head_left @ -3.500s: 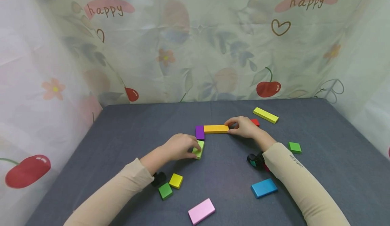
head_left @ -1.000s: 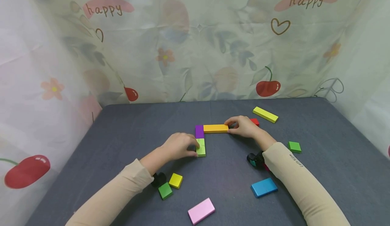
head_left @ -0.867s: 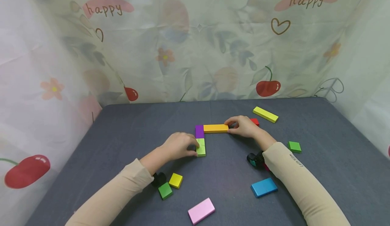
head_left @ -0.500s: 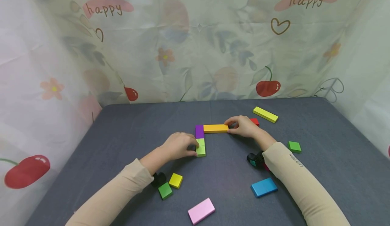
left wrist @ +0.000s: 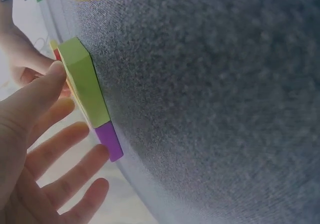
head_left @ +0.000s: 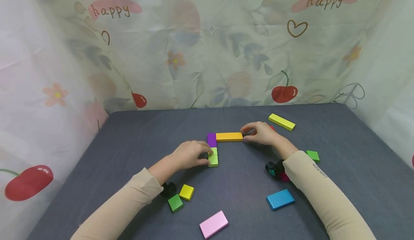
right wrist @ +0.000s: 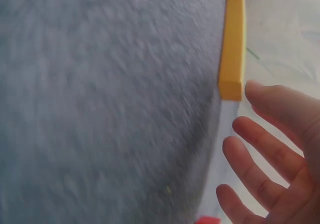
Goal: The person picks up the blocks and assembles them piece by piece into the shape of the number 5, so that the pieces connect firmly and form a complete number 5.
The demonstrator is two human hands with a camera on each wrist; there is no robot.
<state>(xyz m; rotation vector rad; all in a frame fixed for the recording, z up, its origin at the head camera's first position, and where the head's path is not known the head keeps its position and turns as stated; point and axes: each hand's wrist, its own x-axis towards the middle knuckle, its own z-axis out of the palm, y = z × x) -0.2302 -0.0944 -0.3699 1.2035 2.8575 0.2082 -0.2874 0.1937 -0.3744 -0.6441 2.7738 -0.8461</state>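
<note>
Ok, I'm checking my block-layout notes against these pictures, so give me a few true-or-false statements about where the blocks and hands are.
1. The light green block lies end to end with the purple block. True.
2. The left hand rests on the pink block. False: it touches the light green block; the pink one lies alone near the table's front edge.
3. The orange bar adjoins the purple block. True.
4. The right hand grips the blue block. False: its open fingers are at the orange bar's end.

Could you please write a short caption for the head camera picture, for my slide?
Two hands arrange coloured blocks on a grey table: left hand touches a light green block, right hand beside an orange block.
</note>
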